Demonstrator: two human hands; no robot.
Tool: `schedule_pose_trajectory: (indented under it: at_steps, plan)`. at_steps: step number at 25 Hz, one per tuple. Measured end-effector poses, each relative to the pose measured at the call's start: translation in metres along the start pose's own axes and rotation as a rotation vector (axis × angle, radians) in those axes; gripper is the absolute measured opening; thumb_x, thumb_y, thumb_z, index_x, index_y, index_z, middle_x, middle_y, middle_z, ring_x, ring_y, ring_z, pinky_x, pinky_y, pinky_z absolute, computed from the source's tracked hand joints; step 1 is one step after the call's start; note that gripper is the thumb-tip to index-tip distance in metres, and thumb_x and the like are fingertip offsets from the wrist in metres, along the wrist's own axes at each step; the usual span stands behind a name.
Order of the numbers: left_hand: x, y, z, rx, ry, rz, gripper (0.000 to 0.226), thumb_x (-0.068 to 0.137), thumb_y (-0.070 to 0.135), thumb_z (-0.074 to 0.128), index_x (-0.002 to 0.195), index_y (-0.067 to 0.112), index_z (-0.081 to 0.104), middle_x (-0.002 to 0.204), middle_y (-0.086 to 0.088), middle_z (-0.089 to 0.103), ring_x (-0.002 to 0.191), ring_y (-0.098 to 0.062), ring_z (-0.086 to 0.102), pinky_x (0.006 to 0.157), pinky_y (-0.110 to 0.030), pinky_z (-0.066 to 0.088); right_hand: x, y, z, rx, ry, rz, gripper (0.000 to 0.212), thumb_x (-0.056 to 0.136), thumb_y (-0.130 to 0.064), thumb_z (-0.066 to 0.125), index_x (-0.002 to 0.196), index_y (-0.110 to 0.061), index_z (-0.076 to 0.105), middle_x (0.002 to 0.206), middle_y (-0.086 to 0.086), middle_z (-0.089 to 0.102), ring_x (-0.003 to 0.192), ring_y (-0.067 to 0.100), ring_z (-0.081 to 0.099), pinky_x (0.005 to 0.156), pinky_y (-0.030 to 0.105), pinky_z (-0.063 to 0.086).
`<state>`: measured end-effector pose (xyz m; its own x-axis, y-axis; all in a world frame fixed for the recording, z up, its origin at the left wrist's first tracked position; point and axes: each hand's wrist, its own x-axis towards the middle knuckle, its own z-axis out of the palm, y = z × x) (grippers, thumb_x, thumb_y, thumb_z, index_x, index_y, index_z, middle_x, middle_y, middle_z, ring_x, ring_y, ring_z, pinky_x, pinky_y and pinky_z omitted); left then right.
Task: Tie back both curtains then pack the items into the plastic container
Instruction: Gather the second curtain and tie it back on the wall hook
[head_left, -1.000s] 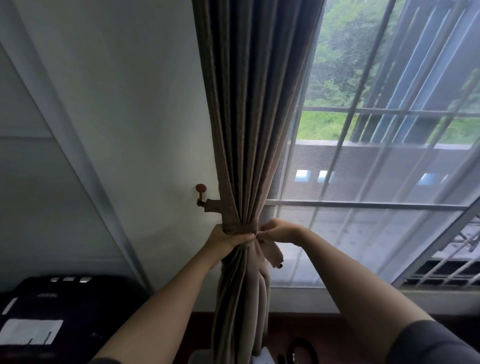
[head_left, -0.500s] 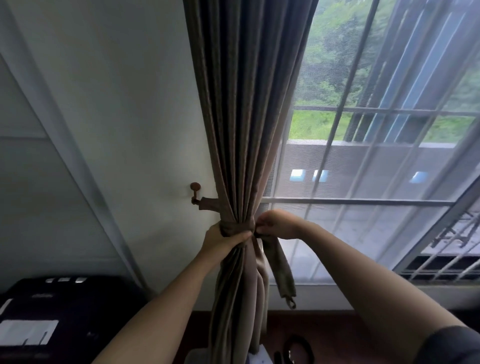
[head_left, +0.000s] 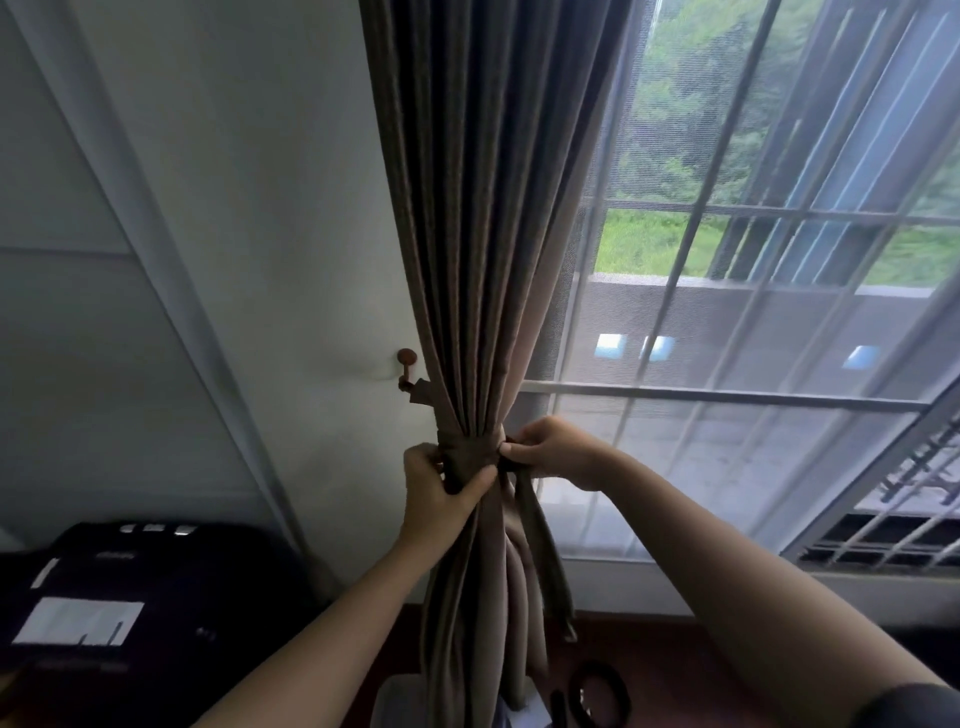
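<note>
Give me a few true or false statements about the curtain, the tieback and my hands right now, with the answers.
1. The left hand grips the gathered curtain. True.
2. Both ends of the tieback are on the wall hook. False: one end hangs loose below the right hand.
3. The right hand pinches the tieback. True.
4. The curtain is spread across the window. False: it is bunched at the window's left edge.
</note>
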<state>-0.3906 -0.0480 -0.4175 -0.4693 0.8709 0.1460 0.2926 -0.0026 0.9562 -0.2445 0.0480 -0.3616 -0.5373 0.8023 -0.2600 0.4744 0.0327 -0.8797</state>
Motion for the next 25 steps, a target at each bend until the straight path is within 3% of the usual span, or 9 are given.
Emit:
schedule_pose_trajectory:
  at_steps: [2, 4, 7, 11, 14, 17, 19, 22, 25]
  plan:
    - [-0.015, -0.003, -0.006, 0.120, 0.085, 0.066, 0.050, 0.070, 0.042, 0.070, 0.092, 0.014, 0.036, 0.101, -0.007, 0.038, 0.089, -0.017, 0.045, 0.067, -0.011, 0.040, 0.000, -0.005, 0.009, 0.066, 0.022, 0.044, 0.014, 0.085, -0.018, 0.067, 0.078, -0.005, 0.066, 0.079, 0.010, 0.059, 0.078, 0.019, 0.053, 0.079, 0.033, 0.048]
    - [-0.025, -0.003, -0.011, 0.207, 0.022, 0.158, 0.046, 0.065, 0.056, 0.060, 0.081, 0.017, 0.043, 0.099, -0.001, 0.036, 0.088, -0.014, 0.045, 0.072, -0.013, 0.037, 0.002, -0.010, 0.013, 0.073, 0.065, 0.070, 0.017, 0.085, -0.016, 0.067, 0.084, 0.001, 0.067, 0.080, 0.011, 0.060, 0.075, 0.018, 0.056, 0.077, 0.031, 0.050]
    - [-0.036, 0.002, -0.009, 0.353, -0.080, 0.228, 0.048, 0.062, 0.064, 0.061, 0.070, 0.016, 0.060, 0.111, 0.001, 0.037, 0.105, -0.011, 0.043, 0.090, -0.016, 0.039, 0.004, -0.016, 0.018, -0.032, 0.136, 0.082, 0.021, 0.083, -0.019, 0.068, 0.077, 0.001, 0.067, 0.070, 0.007, 0.059, 0.064, 0.014, 0.055, 0.069, 0.029, 0.048]
    - [-0.035, 0.002, -0.002, 0.458, -0.017, 0.204, 0.030, 0.077, 0.037, 0.070, 0.089, 0.010, 0.073, 0.124, -0.010, 0.039, 0.115, -0.023, 0.043, 0.100, -0.028, 0.042, 0.005, -0.017, 0.031, -0.082, 0.183, 0.060, 0.033, 0.083, -0.020, 0.066, 0.091, 0.012, 0.063, 0.071, 0.008, 0.058, 0.061, 0.013, 0.056, 0.069, 0.029, 0.051]
    - [-0.031, 0.009, -0.010, 0.365, -0.048, 0.171, 0.031, 0.090, 0.032, 0.058, 0.104, 0.006, 0.069, 0.127, -0.009, 0.040, 0.107, -0.019, 0.051, 0.094, -0.018, 0.037, 0.001, -0.019, 0.034, -0.113, 0.170, 0.010, 0.021, 0.081, -0.023, 0.065, 0.086, -0.003, 0.067, 0.069, 0.001, 0.063, 0.069, 0.015, 0.062, 0.082, 0.040, 0.057]
    - [-0.022, 0.011, -0.018, 0.398, -0.123, 0.142, 0.032, 0.097, 0.026, 0.042, 0.118, 0.007, 0.057, 0.134, -0.007, 0.038, 0.102, -0.019, 0.055, 0.088, -0.016, 0.035, -0.005, -0.035, 0.034, -0.371, 0.155, -0.029, 0.045, 0.067, -0.057, 0.065, 0.085, -0.016, 0.069, 0.080, 0.002, 0.068, 0.078, 0.016, 0.062, 0.069, 0.032, 0.054]
    - [-0.017, 0.006, -0.021, 0.486, -0.149, 0.159, 0.033, 0.098, 0.028, 0.037, 0.118, 0.007, 0.053, 0.136, -0.006, 0.038, 0.101, -0.022, 0.058, 0.088, -0.025, 0.044, -0.003, -0.045, 0.038, -0.602, 0.314, -0.139, 0.071, 0.056, -0.079, 0.058, 0.088, -0.017, 0.068, 0.084, 0.002, 0.068, 0.081, 0.018, 0.061, 0.066, 0.031, 0.051]
    - [-0.017, 0.002, -0.020, 0.650, -0.131, 0.242, 0.038, 0.098, 0.036, 0.035, 0.112, 0.007, 0.055, 0.131, -0.008, 0.046, 0.101, -0.025, 0.058, 0.085, -0.035, 0.050, 0.003, -0.058, 0.039, -0.576, 0.412, -0.188, 0.061, 0.064, -0.064, 0.069, 0.093, -0.011, 0.064, 0.082, 0.001, 0.062, 0.081, 0.020, 0.060, 0.065, 0.031, 0.049]
    - [-0.007, 0.011, -0.024, 0.845, -0.065, 0.365, 0.038, 0.096, 0.040, 0.038, 0.105, 0.011, 0.059, 0.104, -0.005, 0.063, 0.087, -0.021, 0.063, 0.068, -0.028, 0.048, 0.011, -0.053, 0.033, -0.485, 0.323, -0.125, 0.045, 0.073, -0.043, 0.072, 0.097, -0.006, 0.062, 0.086, 0.004, 0.063, 0.082, 0.023, 0.061, 0.068, 0.034, 0.052]
